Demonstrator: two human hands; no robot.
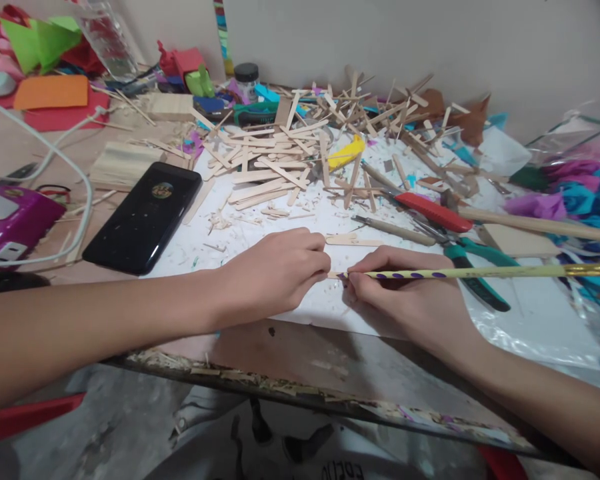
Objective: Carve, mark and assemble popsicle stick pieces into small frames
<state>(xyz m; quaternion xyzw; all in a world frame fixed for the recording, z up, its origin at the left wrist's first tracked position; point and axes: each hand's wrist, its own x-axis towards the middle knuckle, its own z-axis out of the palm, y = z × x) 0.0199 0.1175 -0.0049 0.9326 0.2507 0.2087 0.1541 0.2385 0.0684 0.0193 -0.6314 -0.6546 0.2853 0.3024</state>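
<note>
My right hand (pixel 405 283) is closed around a pale green pencil (pixel 480 272) with dark oval dots, its tip pointing left toward my other hand. Fingers curled, my left hand (pixel 290 267) pinches a small wooden craft stick (pixel 334 275), of which only a short end shows between the hands. The pencil's tip appears to meet that end. Just beyond my fingers, a few short craft stick pieces (pixel 355 241) lie on the white paper (pixel 260 313).
A heap of craft sticks (pixel 275 160) spreads across the back. Left lies a black phone (pixel 145 217) beside a white cable (pixel 87 193). Right are a red-handled cutter (pixel 433 212), green-handled pliers (pixel 480 280) and a clear plastic bag (pixel 555 327). The table's front edge (pixel 290 393) carries wood scraps.
</note>
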